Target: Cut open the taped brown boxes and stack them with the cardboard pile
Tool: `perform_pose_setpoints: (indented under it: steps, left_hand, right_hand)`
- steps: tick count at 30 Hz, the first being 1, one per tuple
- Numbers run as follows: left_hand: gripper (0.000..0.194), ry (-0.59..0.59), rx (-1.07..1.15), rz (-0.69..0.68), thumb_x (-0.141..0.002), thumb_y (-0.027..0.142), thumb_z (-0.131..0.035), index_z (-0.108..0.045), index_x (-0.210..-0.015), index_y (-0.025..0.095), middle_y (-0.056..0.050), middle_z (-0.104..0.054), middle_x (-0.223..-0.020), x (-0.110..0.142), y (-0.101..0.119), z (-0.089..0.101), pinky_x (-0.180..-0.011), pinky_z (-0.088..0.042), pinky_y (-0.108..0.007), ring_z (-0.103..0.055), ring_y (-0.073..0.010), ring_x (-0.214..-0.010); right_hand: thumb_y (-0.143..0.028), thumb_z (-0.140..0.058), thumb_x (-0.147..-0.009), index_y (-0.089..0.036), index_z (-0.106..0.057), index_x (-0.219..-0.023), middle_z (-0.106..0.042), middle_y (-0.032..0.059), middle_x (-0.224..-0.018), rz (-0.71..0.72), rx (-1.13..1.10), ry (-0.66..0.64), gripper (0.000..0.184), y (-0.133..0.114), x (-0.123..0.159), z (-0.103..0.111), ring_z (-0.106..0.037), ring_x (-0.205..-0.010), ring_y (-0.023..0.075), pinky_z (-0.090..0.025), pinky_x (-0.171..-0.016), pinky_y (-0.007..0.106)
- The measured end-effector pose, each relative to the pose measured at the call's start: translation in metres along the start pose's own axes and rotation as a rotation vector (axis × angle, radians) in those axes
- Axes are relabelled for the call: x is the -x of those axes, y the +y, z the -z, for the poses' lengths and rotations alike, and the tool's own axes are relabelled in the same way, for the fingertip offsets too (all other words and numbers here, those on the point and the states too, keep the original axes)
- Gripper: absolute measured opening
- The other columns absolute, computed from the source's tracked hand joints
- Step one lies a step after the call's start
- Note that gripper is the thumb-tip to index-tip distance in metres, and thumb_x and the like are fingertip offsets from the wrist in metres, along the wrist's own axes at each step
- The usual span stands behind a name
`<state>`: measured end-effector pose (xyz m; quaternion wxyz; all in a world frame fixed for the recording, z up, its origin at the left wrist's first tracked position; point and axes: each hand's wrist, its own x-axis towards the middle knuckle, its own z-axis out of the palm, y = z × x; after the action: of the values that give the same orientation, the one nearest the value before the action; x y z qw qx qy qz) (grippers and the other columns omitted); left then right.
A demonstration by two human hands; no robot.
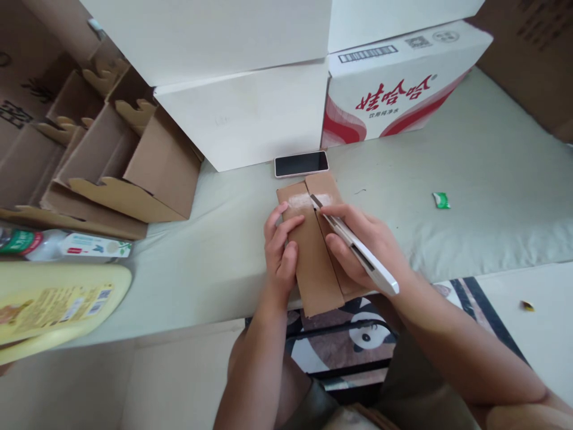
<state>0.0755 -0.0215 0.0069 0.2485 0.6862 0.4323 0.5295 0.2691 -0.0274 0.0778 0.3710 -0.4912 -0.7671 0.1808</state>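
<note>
A small brown cardboard box (317, 263) lies in front of me, with a seam running along its top. My left hand (281, 248) grips its left side, fingers bent over the edge onto the top. In my right hand (364, 239) is a white utility knife (381, 276), its blade out and the tip at the seam. The tip meets a whitish strip (299, 201), which looks like tape, across the far end of the box. Just beyond the box lies a phone (301, 164) with a dark screen.
White cartons (250, 119) and a red-printed carton (394, 98) stand at the back. Cut cardboard boxes (161, 167) are on the left, near a bottle (31, 243) and a yellow container (62, 304). A green wrapper (441, 200) lies on the pale green cloth (492, 227) at right.
</note>
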Motion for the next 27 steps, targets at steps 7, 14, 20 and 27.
perform_pose_setpoints:
  steps: [7,14,20,27]
  left_hand:
    - [0.044,-0.005,-0.019,0.005,-0.108,0.052,-0.040,-0.068,-0.132,0.028,-0.010,-0.052,-0.161,-0.0005,0.0011,0.0006,-0.127,-0.041,-0.055,-0.048,-0.0311,-0.153]
    - [0.043,0.006,-0.010,-0.012,-0.108,0.051,-0.041,-0.068,-0.132,0.027,-0.010,-0.053,-0.160,-0.0005,0.0003,0.0000,-0.126,-0.041,-0.053,-0.049,-0.0303,-0.152]
    - [0.045,-0.002,-0.036,0.002,-0.108,0.053,-0.039,-0.068,-0.131,0.026,-0.011,-0.052,-0.160,-0.0001,0.0003,-0.0001,-0.126,-0.041,-0.056,-0.048,-0.0313,-0.153]
    - [0.045,-0.007,-0.030,0.010,-0.108,0.054,-0.039,-0.067,-0.132,0.027,-0.011,-0.052,-0.161,0.0003,0.0009,0.0003,-0.127,-0.041,-0.055,-0.047,-0.0311,-0.153]
  right_hand:
    - [-0.033,-0.056,-0.098,-0.025,-0.060,-0.123,-0.078,0.0102,-0.109,-0.021,-0.009,-0.014,0.027,-0.0009,-0.0001,0.0010,-0.075,-0.097,0.0287,-0.060,-0.083,0.040]
    - [-0.033,-0.056,-0.097,-0.024,-0.060,-0.122,-0.078,0.0106,-0.109,-0.011,-0.004,-0.004,0.027,-0.0009,-0.0003,0.0012,-0.075,-0.096,0.0280,-0.060,-0.081,0.039]
    - [-0.033,-0.056,-0.097,-0.025,-0.061,-0.123,-0.078,0.0098,-0.108,-0.025,-0.001,-0.015,0.027,-0.0010,-0.0004,0.0022,-0.075,-0.094,0.0276,-0.060,-0.082,0.039]
    - [-0.033,-0.056,-0.097,-0.025,-0.060,-0.122,-0.078,0.0095,-0.109,-0.024,-0.001,-0.003,0.027,-0.0005,0.0004,0.0010,-0.075,-0.095,0.0273,-0.060,-0.081,0.039]
